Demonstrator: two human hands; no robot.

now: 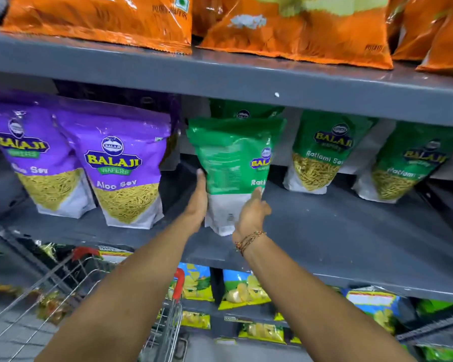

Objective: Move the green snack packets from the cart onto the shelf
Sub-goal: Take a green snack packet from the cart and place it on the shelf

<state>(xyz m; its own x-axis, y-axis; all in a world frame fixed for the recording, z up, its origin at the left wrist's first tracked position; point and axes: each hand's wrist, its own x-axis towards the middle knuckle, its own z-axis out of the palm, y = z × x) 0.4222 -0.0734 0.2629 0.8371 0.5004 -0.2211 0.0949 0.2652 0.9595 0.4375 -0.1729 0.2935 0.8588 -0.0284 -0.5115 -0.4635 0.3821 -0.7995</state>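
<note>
Green packet stack (233, 163) pressed between both palms, left hand (198, 202) flat on its left edge, right hand (251, 212) on the right face near the bottom. Long axis upright, tilted slightly left, base over the front of the middle shelf (324, 226). Looks like at least two packets, back-facing one in front. Open slot straight behind. Purple packets (123, 168) close on the left, standing green packets (322, 155) well apart to the right. Upper shelf lip (246, 82) just above the top edge: main snag risk. Cart (84, 296) below left.
</note>
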